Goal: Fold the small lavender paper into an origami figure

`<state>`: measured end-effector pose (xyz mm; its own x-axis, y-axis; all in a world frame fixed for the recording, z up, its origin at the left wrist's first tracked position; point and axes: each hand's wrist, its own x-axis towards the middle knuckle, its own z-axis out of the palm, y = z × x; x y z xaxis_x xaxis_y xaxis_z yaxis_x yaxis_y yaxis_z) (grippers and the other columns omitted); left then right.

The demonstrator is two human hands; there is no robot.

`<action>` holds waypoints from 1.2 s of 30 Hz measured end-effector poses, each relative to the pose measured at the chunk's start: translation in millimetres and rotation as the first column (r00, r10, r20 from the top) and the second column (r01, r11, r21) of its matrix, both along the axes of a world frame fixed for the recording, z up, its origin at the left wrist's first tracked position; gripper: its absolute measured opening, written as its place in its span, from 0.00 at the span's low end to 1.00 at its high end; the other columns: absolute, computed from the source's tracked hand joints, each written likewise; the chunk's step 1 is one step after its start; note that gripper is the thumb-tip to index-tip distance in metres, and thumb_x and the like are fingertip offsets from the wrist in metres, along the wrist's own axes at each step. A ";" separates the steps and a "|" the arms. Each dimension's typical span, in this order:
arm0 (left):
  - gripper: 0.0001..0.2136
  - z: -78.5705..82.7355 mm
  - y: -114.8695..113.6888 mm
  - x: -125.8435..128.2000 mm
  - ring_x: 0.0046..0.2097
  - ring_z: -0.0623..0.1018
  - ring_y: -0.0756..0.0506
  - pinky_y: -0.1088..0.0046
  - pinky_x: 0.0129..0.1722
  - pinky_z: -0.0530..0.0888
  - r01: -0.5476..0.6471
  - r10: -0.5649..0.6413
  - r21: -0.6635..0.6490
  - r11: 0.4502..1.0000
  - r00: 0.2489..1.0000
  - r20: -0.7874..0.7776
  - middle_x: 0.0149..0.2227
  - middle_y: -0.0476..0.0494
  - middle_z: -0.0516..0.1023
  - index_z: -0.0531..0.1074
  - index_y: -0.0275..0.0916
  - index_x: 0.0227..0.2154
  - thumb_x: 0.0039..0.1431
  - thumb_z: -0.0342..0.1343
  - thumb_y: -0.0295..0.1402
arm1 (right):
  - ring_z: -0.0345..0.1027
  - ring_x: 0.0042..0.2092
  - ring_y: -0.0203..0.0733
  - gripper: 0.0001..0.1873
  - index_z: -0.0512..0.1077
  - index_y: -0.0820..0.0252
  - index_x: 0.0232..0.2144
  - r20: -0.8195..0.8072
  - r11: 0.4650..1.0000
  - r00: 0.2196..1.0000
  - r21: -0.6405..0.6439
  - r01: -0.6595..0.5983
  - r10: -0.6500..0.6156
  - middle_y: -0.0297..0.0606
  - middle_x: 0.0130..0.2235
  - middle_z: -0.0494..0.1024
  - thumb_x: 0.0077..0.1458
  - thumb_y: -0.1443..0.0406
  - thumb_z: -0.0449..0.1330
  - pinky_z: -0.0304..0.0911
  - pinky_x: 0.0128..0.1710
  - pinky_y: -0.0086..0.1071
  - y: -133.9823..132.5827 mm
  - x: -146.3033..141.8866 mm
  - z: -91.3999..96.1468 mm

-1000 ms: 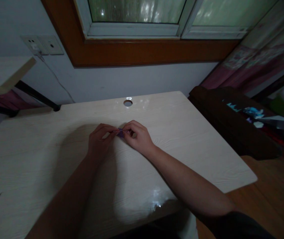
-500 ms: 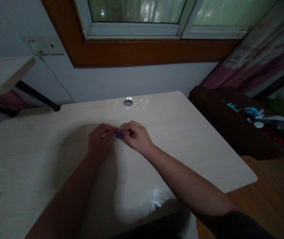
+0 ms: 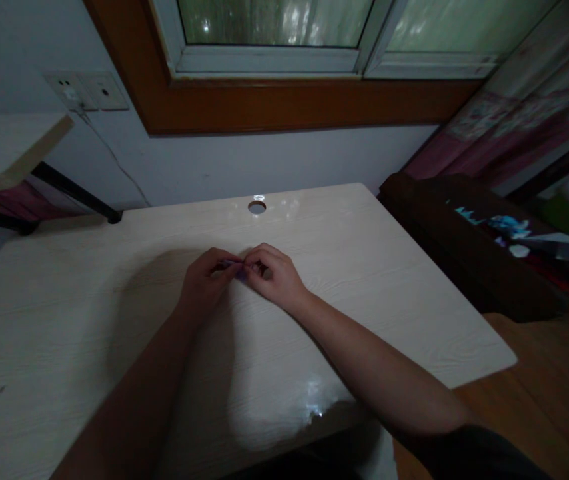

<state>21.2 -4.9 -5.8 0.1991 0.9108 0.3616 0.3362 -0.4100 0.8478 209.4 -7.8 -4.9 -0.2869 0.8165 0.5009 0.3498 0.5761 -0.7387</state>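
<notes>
Both hands meet just above the middle of a pale wood-grain table [image 3: 354,267]. Between the fingertips is a small purple piece [image 3: 241,273], thin and mostly covered by fingers, so its kind cannot be made out. My left hand [image 3: 204,280] pinches it from the left, thumb and forefinger pressed together. From the right, my right hand [image 3: 275,275] pinches the same piece between thumb and forefinger, the other fingers curled. The fingertips of the two hands nearly touch.
A round cable hole [image 3: 257,207] is near the table's back edge. A raised shelf [image 3: 9,147] on black legs stands at the left. To the right, a dark wooden piece of furniture [image 3: 464,253] carries several small items. A window [image 3: 274,60] lies beyond.
My left hand has slid slightly right, its fingertips now closer to the right hand's. Less of the purple piece shows between them. The right hand has hardly moved.
</notes>
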 end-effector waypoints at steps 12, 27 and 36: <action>0.08 -8.3 3.9 -2.9 0.35 0.79 0.47 0.72 0.38 0.77 -0.082 0.102 -0.154 0.985 0.987 0.127 0.33 0.48 0.80 0.77 0.40 0.33 0.53 0.64 0.38 | 0.67 0.34 0.37 0.06 0.72 0.57 0.38 -0.004 0.994 1.000 -0.106 0.029 -0.029 0.35 0.32 0.73 0.57 0.62 0.61 0.64 0.34 0.31 0.9 -1.5 -2.0; 0.09 -4.2 0.8 2.6 0.33 0.81 0.48 0.73 0.36 0.78 -0.123 0.132 -0.140 0.983 0.990 0.057 0.33 0.47 0.81 0.76 0.40 0.36 0.57 0.60 0.39 | 0.69 0.34 0.36 0.14 0.73 0.58 0.40 -0.339 0.907 0.941 -0.400 -0.130 -0.015 0.34 0.33 0.75 0.54 0.57 0.64 0.65 0.37 0.31 9.5 -3.9 -13.2; 0.12 0.7 -0.7 -0.1 0.33 0.80 0.48 0.73 0.36 0.76 0.001 0.014 -0.156 0.988 0.995 0.094 0.34 0.45 0.80 0.75 0.38 0.41 0.63 0.54 0.41 | 0.68 0.34 0.35 0.11 0.71 0.58 0.39 -0.410 0.893 0.912 -0.404 -0.199 0.018 0.32 0.32 0.73 0.54 0.61 0.64 0.63 0.36 0.30 12.9 -2.9 -13.3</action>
<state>21.1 -5.6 -5.1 0.1649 0.9586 0.2320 0.2534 -0.2685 0.9293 206.5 5.0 -18.2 -0.2444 0.9494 0.1972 -0.0612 0.1879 -0.9803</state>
